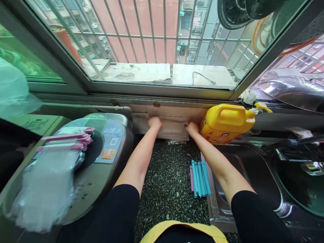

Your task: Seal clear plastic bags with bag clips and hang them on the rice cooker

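Both arms reach to the back of the counter, near the tiled wall under the window. My left hand (155, 123) is closed on a whitish, see-through plastic bag (173, 130). At the bag's other end, my right hand (191, 129) pinches its edge, close beside a yellow pump jug (225, 123). The bag is spread wide between the hands; its far part blends with the pale tiles. On the speckled counter below my right forearm lie several blue bag-sealing clips (200, 179), with a pink clip (191, 179) alongside them.
At left, a rice cooker (108, 175) carries a stack of clear bags (48, 189) with pink sealing clips (68, 140). A steel sink (243, 168) with a faucet (291, 155) lies right. A barred window (159, 89) is ahead, and pans (296, 91) stand upper right.
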Tool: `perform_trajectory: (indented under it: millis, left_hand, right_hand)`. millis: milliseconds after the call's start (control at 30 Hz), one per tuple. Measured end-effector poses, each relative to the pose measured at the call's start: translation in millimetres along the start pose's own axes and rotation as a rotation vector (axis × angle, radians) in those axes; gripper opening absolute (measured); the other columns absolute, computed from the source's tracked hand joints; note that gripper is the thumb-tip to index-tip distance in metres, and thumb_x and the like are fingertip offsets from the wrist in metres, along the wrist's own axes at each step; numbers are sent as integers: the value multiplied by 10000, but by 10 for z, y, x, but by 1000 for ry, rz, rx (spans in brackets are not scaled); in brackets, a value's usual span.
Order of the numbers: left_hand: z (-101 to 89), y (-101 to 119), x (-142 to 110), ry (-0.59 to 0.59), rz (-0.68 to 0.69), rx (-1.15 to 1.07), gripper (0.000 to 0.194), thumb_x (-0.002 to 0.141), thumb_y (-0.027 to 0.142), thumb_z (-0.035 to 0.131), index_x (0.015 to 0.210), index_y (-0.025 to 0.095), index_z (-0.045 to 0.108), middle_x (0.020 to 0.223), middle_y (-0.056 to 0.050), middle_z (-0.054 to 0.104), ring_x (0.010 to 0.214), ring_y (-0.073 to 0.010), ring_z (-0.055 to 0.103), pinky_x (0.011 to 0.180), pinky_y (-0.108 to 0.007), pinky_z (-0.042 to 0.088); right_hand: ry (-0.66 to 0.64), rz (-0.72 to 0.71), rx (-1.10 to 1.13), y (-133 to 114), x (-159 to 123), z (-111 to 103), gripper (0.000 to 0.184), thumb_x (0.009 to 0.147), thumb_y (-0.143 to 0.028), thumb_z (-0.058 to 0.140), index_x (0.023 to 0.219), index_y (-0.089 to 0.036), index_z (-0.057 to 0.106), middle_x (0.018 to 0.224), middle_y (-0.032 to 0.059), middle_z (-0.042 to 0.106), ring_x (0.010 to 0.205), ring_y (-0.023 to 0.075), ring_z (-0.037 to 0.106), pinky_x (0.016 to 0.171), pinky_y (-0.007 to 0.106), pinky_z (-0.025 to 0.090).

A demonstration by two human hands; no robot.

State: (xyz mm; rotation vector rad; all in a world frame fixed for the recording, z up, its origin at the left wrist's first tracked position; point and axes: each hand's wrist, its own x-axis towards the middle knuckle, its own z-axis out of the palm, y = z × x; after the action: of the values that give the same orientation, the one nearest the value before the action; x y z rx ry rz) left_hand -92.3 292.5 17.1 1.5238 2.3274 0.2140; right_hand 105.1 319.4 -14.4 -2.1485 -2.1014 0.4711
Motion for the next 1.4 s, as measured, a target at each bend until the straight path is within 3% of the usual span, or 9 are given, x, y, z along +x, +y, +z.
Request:
perform_trajectory:
  millis: [167,267,400,500,633,767,1167,1300,1400]
  left_hand:
    - [-696,170,-332,187,110,-2,368,800,292,506,1135,143,543,1229,-166,515,1148,-275,469,930,-366,383]
    - [-1296,21,-580,225,218,-62,326,802,316,497,1052,131,592,1112,-135,585,1078,-249,511,938,-351,371]
    - [-2028,-734,-972,339,228,-96,250,781,266,488,904,111,641,928,-95,647,969,-219,553,904,-317,383]
    - [-2343,-1522,-1213,470,32,-51,195,741,250,510,807,124,644,848,-96,654,918,-231,568,846,-303,407]
    - [-2380,-2303,-1399,428,-254,-9,122,687,257,555,613,166,589,721,-106,638,827,-263,597,741,-309,429]
    - [-2215,-2554,-1457,337,-293,-49,261,724,314,511,499,183,521,643,-113,613,773,-272,605,672,-308,415]
    - [-2173,-2538,-1530,479,-135,-303,176,696,280,516,621,147,602,596,-37,598,624,-154,534,593,-245,391]
    - [-2272,-2333,-1804,570,42,-602,211,742,321,488,697,136,581,628,-16,582,591,-111,510,599,-229,409]
    - [-2250,-2062,-2150,521,180,-739,261,797,368,458,729,138,562,623,-8,553,573,-95,505,588,-226,422]
  right_hand:
    - [253,-370,175,-446,-340,-253,316,804,-224,503,1094,-117,569,1090,161,597,1012,252,559,842,355,438]
    - [209,-662,390,-1022,-721,-399,225,805,-217,490,984,-144,605,971,103,635,816,182,595,767,302,454]
    - [75,-930,498,-1839,-1311,-520,151,798,-223,508,873,-175,629,840,33,656,737,134,580,714,246,439]
    - [-39,-961,465,-2314,-1595,-542,153,785,-214,539,892,-166,638,869,35,671,744,126,586,707,237,432]
    - [-95,-855,436,-2719,-1727,-538,187,794,-235,545,940,-164,638,901,45,682,803,139,605,720,241,434]
    - [-95,-789,359,-2926,-1780,-537,184,772,-311,572,883,-190,654,871,32,687,803,160,611,684,253,438]
    - [-10,-856,435,-3005,-1880,-509,112,746,-188,562,820,-191,646,823,4,668,746,130,575,669,234,421]
    - [90,-1024,621,-2752,-1999,-681,123,775,-195,543,867,-178,622,838,7,638,723,107,551,679,229,432]
    - [175,-1136,709,-2331,-2212,-884,134,817,-240,516,894,-184,609,860,15,611,724,99,537,669,230,443]
